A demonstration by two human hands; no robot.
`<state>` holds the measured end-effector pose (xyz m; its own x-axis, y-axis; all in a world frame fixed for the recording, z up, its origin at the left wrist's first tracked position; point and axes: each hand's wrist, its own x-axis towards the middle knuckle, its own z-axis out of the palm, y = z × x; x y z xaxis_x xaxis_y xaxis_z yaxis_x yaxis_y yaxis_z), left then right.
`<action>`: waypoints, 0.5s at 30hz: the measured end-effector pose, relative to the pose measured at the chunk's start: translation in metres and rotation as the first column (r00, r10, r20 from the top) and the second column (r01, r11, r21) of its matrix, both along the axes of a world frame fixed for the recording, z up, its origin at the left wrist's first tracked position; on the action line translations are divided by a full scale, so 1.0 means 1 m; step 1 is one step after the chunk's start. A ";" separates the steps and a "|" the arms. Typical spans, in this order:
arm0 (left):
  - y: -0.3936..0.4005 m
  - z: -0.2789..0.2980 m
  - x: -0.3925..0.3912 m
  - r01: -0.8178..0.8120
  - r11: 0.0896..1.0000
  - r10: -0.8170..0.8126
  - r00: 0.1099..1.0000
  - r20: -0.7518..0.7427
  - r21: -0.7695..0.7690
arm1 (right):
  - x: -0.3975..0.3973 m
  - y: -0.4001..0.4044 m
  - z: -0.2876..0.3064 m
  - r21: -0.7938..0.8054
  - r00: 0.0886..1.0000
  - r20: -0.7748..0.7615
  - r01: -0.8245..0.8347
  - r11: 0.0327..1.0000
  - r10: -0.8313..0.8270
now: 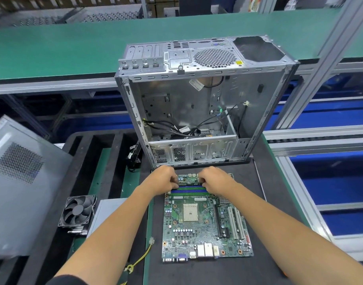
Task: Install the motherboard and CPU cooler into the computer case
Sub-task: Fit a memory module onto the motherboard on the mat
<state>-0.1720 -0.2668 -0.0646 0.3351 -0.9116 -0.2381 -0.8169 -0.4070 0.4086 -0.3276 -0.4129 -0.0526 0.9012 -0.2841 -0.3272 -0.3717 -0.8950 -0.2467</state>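
both forearms reach forward from the bottom edge, and between them the motherboard (205, 221) lies flat on the dark mat (234, 272), its port row at the near edge and its blue and green memory slots (186, 189) at the far end. its long axis runs away from the person, straight toward the computer case (197, 112). the left hand (164, 179) and the right hand (212, 178) sit curled at the two ends of those slots, fingers bent down onto the board's far part; whether they pinch the slot latches or grip the board's edge, i cannot tell. neither hand is nearer: they flank the board's centre line about evenly.

the case stands just beyond the board's far edge, its open side facing the person, loose black cables (182, 128) lying low inside it. the board would have to go forward and up into that opening, so the cables look like the likeliest snag.

left of the board, well apart, the cpu cooler (78, 211) rests fan-up. farther left a grey side panel (20, 182) leans.
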 end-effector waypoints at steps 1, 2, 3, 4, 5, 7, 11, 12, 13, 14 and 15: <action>0.000 0.000 0.000 -0.005 1.000 0.005 1.000 -0.001 -0.003 | 0.000 0.001 0.001 0.000 1.000 -0.005 0.011 1.000 -0.011; 0.000 -0.001 0.000 -0.012 1.000 0.012 1.000 -0.005 0.004 | 0.001 0.002 0.001 0.001 1.000 -0.009 0.024 1.000 -0.024; -0.001 -0.001 -0.001 -0.018 1.000 0.018 1.000 -0.004 0.018 | 0.001 0.003 0.002 0.000 0.999 -0.015 0.036 0.999 -0.036; -0.002 0.000 -0.002 -0.019 0.999 0.019 1.000 0.005 0.040 | 0.002 0.004 0.003 0.000 0.999 -0.023 0.045 0.999 -0.045; -0.004 0.000 -0.003 -0.016 0.998 0.014 1.000 0.025 0.064 | 0.003 0.005 0.004 -0.006 0.998 -0.036 0.047 0.999 -0.047; -0.006 -0.001 -0.006 -0.014 0.995 0.008 0.998 0.064 0.103 | 0.005 0.007 0.005 -0.023 0.997 -0.063 0.038 0.999 -0.039; -0.009 0.001 -0.006 -0.003 0.990 -0.010 0.996 0.091 0.141 | 0.014 0.006 0.010 -0.038 0.996 -0.089 0.001 0.999 -0.005; -0.010 0.004 -0.005 0.015 0.987 -0.029 0.996 0.089 0.160 | 0.016 0.005 0.012 -0.028 0.996 -0.093 -0.012 1.000 0.009; -0.011 0.007 -0.004 0.036 0.984 -0.051 0.995 0.086 0.176 | 0.017 0.005 0.012 -0.015 0.995 -0.094 -0.022 1.000 0.020; -0.012 0.010 -0.004 0.051 0.982 -0.066 0.995 0.079 0.180 | 0.019 0.005 0.012 -0.012 0.996 -0.088 -0.031 0.999 0.030; -0.014 0.011 -0.005 0.065 0.983 -0.078 0.995 0.068 0.172 | 0.020 0.006 0.012 -0.014 0.996 -0.087 -0.033 0.999 0.032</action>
<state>-0.1771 -0.2808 -0.0532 0.2926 -0.8825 -0.3682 -0.8718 -0.4044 0.2763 -0.3078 -0.4074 -0.0409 0.8784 -0.2606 -0.4007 -0.3616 -0.9105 -0.2007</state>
